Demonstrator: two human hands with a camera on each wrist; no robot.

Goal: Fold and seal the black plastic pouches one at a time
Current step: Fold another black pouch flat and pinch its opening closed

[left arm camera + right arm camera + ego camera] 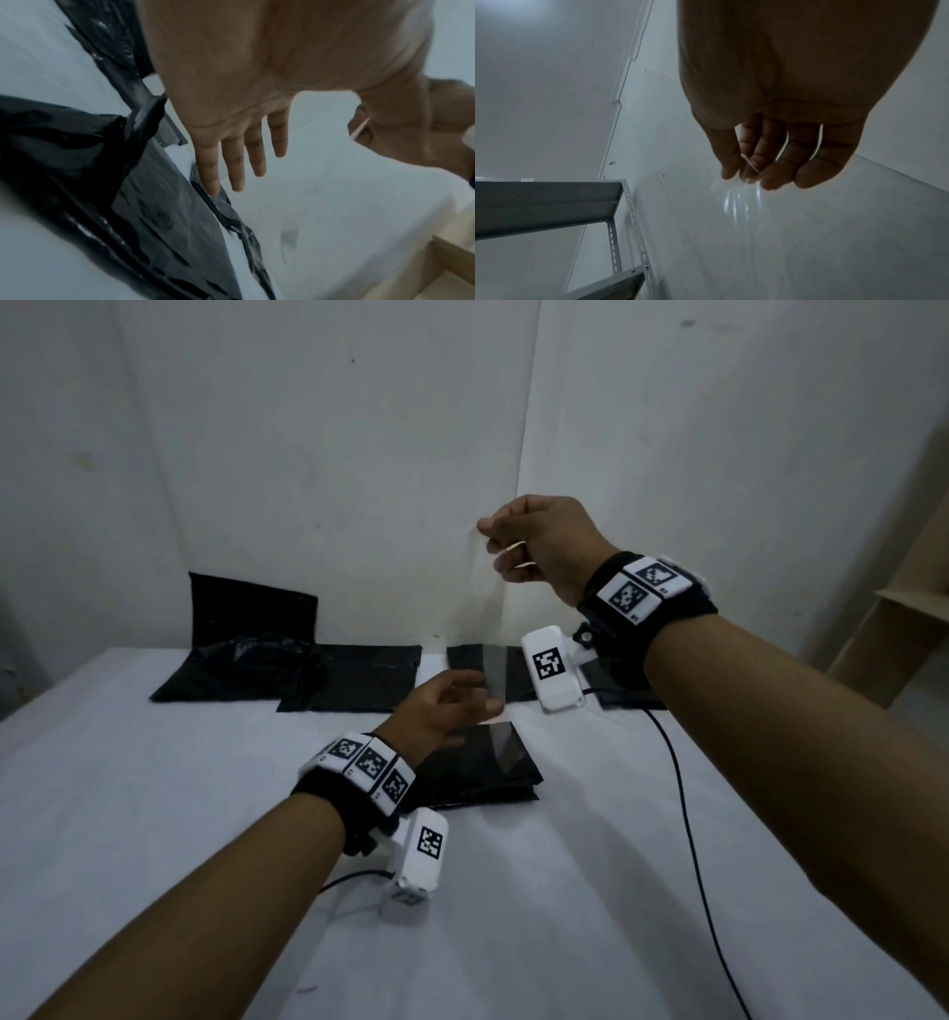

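We hold a clear strip of tape (488, 608) stretched upright between our hands, presumably to keep the sticky film taut and off itself before sealing. Our right hand (539, 541) pinches its top end, fingers curled; our left hand (441, 706) meets the lower end, fingers nearly straight, though we cannot tell whether the thumb nips it. Just beneath lies the folded pouch (482, 762), glossy, creased black plastic, flat on the white bench (154, 814). More black pouches (308, 670) line the wall behind, thin and crinkled.
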